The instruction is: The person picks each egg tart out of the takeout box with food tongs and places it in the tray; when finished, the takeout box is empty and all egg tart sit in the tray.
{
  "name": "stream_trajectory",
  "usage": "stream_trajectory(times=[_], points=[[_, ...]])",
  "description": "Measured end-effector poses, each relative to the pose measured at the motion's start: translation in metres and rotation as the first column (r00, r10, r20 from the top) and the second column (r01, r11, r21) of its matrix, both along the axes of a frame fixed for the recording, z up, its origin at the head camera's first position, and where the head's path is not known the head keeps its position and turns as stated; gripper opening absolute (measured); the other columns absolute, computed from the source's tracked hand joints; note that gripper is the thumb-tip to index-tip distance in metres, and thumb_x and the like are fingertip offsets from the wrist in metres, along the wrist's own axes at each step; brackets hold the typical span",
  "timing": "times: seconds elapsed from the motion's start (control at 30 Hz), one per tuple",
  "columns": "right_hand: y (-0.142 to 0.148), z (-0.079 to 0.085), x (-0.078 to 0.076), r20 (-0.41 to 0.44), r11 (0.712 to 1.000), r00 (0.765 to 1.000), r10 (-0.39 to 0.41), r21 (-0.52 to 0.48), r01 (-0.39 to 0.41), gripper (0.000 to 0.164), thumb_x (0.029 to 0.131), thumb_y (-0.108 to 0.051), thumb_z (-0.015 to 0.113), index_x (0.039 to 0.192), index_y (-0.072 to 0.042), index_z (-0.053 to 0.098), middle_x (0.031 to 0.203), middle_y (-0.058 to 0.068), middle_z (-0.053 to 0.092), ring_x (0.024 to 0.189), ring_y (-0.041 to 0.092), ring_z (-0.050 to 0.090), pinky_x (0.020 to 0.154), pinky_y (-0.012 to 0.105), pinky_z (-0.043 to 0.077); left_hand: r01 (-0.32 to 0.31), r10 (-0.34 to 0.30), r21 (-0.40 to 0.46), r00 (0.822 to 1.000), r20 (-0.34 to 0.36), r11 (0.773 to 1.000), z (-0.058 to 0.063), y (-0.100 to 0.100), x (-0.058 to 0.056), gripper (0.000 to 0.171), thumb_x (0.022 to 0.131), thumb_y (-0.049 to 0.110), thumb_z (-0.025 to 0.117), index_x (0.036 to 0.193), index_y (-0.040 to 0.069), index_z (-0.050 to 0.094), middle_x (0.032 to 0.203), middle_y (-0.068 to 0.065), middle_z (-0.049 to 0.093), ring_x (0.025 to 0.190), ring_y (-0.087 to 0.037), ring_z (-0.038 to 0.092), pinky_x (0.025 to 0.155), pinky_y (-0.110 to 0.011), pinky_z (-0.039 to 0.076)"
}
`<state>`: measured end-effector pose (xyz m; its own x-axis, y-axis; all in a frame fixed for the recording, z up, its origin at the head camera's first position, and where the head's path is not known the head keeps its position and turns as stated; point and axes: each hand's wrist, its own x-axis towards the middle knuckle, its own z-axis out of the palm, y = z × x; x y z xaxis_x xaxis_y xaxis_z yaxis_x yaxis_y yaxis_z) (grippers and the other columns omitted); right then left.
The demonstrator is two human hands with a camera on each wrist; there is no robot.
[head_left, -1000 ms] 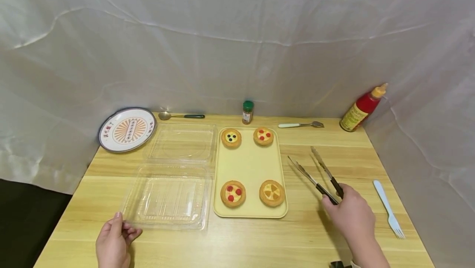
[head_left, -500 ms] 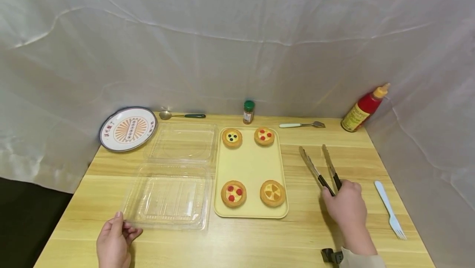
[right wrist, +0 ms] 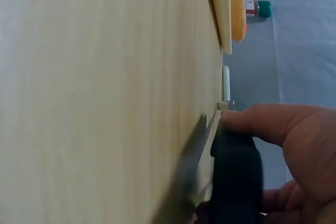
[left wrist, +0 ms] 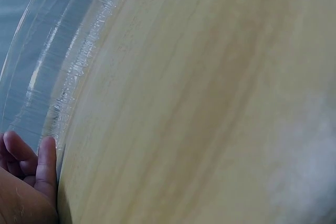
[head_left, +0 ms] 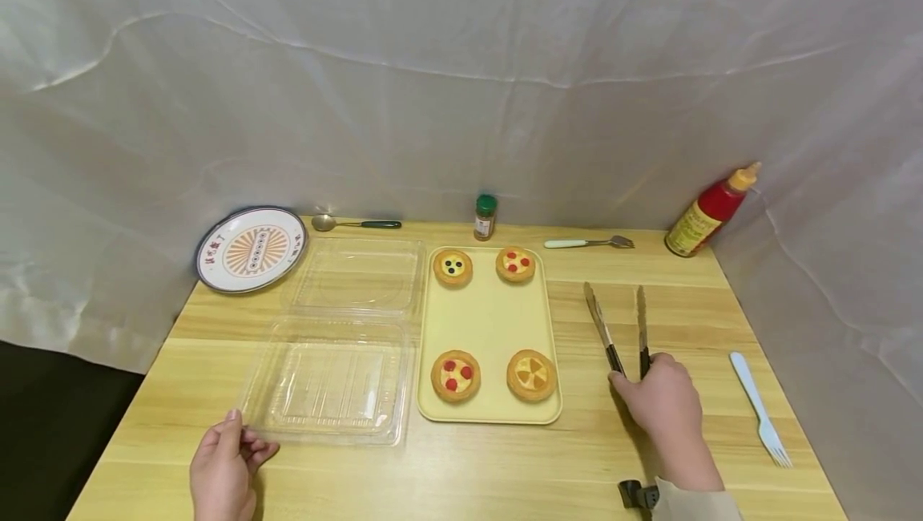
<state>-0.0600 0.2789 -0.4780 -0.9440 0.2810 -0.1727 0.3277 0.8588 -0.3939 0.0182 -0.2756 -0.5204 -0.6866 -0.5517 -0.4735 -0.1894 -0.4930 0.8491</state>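
My left hand (head_left: 225, 469) pinches the near left corner of a clear plastic clamshell box (head_left: 328, 381) that lies unfolded, its lid (head_left: 360, 272) at the back. In the left wrist view, thumb and fingertips sit at the box's rim (left wrist: 79, 72). Black-handled metal tongs (head_left: 595, 314) are gripped by my right hand (head_left: 667, 405), their arms spread and pointing away over the table. The right wrist view shows the dark handle (right wrist: 236, 177) under the thumb. Between the hands lies a yellow tray (head_left: 486, 321) with several tarts on it, among them a red-topped tart (head_left: 456, 377) and an orange-topped tart (head_left: 531, 376).
A white plate (head_left: 252, 250) leans at the back left beside a spoon (head_left: 353, 224). Along the back stand a green-capped spice jar (head_left: 485, 218) and a red sauce bottle (head_left: 710, 212), with a metal fork (head_left: 587, 243) between. A light blue fork (head_left: 760, 409) lies far right.
My right hand has shifted left and turned the tongs from a leftward slant to nearly straight ahead. The left hand stays at the box corner.
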Motion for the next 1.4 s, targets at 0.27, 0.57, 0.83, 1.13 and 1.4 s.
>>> stream_trajectory(times=[0.27, 0.57, 0.83, 1.13, 1.4], points=[[0.001, 0.000, 0.000, 0.102, 1.000, 0.995, 0.012, 0.017, -0.014, 0.096, 0.093, -0.056, 0.076, 0.135, 0.024, 0.042, 0.114, 0.042, 0.063, 0.085, 0.051, 0.068, 0.057, 0.056, 0.058, 0.010, -0.010, 0.005, 1.000, -0.010, 1.000, 0.000, 0.000, 0.001, 0.032, 0.112, 0.026, 0.056, 0.088, 0.004, 0.057, 0.072, -0.002, 0.058, 0.061, -0.012, 0.060, 0.060, -0.026, 0.064], [-0.006, 0.006, 0.006, 0.004, 0.998, 1.000, -0.011, 0.055, 0.010, 0.103, 0.094, -0.065, 0.071, 0.147, 0.017, 0.040, 0.128, 0.044, 0.052, 0.106, 0.058, 0.060, 0.071, 0.067, 0.057, 0.005, -0.006, -0.007, 1.000, -0.020, 1.000, 0.002, 0.001, -0.001, 0.035, 0.113, 0.028, 0.055, 0.088, 0.004, 0.056, 0.070, -0.003, 0.057, 0.062, -0.012, 0.060, 0.059, -0.027, 0.064], [-0.020, 0.014, 0.008, -0.120, 0.997, 0.992, 0.034, 0.067, -0.026, 0.087, 0.097, -0.053, 0.073, 0.144, 0.016, 0.045, 0.134, 0.044, 0.045, 0.120, 0.061, 0.047, 0.081, 0.074, 0.053, 0.016, -0.016, 0.036, 1.000, 0.011, 0.999, 0.003, -0.004, 0.001, 0.042, 0.114, 0.040, 0.047, 0.088, 0.007, 0.054, 0.077, 0.000, 0.055, 0.068, -0.011, 0.058, 0.061, -0.028, 0.064], [-0.028, 0.012, 0.009, -0.130, 0.998, 0.990, 0.049, 0.050, -0.043, 0.083, 0.098, -0.050, 0.074, 0.145, 0.012, 0.046, 0.139, 0.042, 0.043, 0.125, 0.060, 0.044, 0.084, 0.075, 0.053, 0.075, -0.076, 0.062, 0.997, 0.012, 0.995, 0.006, -0.007, 0.003, 0.043, 0.114, 0.048, 0.039, 0.099, 0.010, 0.049, 0.084, 0.002, 0.052, 0.073, -0.012, 0.056, 0.069, -0.031, 0.065], [-0.030, 0.010, 0.008, -0.145, 0.996, 0.987, 0.070, 0.057, -0.062, 0.080, 0.099, -0.051, 0.072, 0.143, 0.011, 0.048, 0.137, 0.041, 0.044, 0.123, 0.059, 0.045, 0.080, 0.073, 0.055, 0.113, -0.109, 0.090, 0.993, -0.044, 0.990, 0.007, -0.009, 0.006, 0.041, 0.113, 0.052, 0.039, 0.102, 0.014, 0.047, 0.085, 0.003, 0.053, 0.074, -0.011, 0.056, 0.071, -0.031, 0.066]])
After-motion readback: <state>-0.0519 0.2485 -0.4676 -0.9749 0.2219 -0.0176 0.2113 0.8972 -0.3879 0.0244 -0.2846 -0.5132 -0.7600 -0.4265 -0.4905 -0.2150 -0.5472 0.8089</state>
